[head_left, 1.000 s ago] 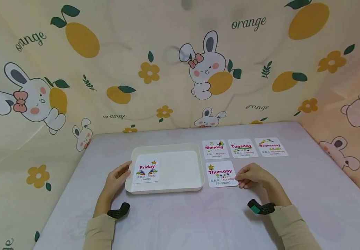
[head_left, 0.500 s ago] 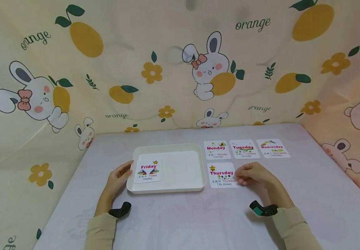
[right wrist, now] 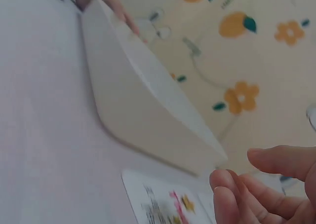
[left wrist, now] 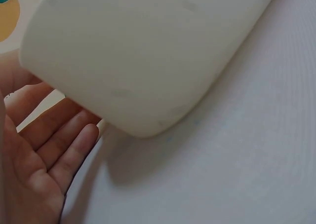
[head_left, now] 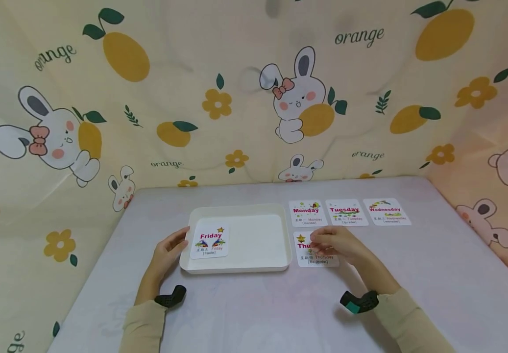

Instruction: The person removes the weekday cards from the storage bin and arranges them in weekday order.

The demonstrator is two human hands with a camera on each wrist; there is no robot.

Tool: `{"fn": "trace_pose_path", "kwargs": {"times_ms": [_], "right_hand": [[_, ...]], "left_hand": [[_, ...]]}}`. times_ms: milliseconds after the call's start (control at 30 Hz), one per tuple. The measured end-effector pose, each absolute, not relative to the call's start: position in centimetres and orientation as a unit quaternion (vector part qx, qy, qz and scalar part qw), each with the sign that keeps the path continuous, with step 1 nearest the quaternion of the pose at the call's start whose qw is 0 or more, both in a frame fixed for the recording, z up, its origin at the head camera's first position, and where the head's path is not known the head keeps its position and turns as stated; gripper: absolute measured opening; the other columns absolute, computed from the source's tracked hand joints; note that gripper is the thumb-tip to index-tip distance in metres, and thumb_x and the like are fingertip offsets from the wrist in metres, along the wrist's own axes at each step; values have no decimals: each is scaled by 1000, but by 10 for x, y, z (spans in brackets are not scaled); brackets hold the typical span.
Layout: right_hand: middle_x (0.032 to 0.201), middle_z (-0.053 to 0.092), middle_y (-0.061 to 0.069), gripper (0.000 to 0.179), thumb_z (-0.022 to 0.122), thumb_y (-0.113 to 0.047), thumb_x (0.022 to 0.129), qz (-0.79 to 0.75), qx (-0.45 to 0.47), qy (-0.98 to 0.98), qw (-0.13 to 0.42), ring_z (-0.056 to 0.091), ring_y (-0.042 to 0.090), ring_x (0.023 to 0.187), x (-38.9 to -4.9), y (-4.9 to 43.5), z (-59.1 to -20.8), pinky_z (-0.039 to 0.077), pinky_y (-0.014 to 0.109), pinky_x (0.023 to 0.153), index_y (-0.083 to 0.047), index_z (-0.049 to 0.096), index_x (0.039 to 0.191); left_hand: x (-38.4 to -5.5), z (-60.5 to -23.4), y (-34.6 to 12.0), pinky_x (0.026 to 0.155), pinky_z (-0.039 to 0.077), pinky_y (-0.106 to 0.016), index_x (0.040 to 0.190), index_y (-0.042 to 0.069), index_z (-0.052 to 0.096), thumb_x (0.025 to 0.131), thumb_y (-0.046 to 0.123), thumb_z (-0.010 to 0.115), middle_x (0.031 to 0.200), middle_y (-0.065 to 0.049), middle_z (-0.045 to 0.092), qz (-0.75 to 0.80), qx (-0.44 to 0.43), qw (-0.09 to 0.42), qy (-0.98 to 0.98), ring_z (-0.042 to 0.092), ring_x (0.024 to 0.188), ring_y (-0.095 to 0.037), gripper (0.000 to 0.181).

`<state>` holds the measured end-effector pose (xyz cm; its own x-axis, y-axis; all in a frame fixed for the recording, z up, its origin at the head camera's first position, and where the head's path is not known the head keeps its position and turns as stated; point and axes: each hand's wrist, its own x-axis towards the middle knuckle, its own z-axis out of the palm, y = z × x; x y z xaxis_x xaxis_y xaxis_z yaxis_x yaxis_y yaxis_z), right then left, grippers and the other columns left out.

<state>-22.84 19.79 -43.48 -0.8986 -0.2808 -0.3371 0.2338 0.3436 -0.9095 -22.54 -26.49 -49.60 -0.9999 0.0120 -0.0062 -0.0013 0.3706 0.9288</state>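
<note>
A white tray holds the Friday card at its left end. My left hand grips the tray's left edge, its fingers at the rim; the left wrist view shows the tray's outer side beside the hand. My right hand hovers over the Thursday card, hiding part of its word. In the right wrist view, that hand's thumb stands apart from its bent fingers, with nothing between them.
Behind the Thursday card, the Monday card, Tuesday card and Wednesday card lie in a row on the white-covered table. A printed curtain stands behind and along both sides.
My right hand has left the lower right corner of the Thursday card and moved left over it. The left hand stays at the tray, and the head view has shifted slightly.
</note>
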Motion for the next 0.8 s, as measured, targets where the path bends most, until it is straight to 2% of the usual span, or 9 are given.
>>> {"fn": "trace_pose_path", "kwargs": {"times_ms": [200,533,800], "right_hand": [[89,71,-1,39,58,-24,95,-566,-29,790,235,63,12,80,-226,176,-426,56,23,75,7,59,119],[90,73,0,39,58,-18,95,-627,-52,731,263,70,8,80,-225,140,-423,57,19,72,13,54,119],[104,73,11,37,55,-15,95,-622,-87,730,269,71,11,88,-225,106,-421,58,26,79,13,53,120]], "left_hand": [[-227,-496,-265,89,39,-1,140,10,50,96,22,58,147,-13,50,565,2,7,825,50,104,17,46],[-229,-500,-266,89,38,0,140,11,49,97,22,57,148,-10,49,556,0,4,831,49,103,19,46],[-228,-500,-266,89,37,0,141,12,48,97,24,57,150,-9,47,554,-3,9,832,47,106,18,47]]}}
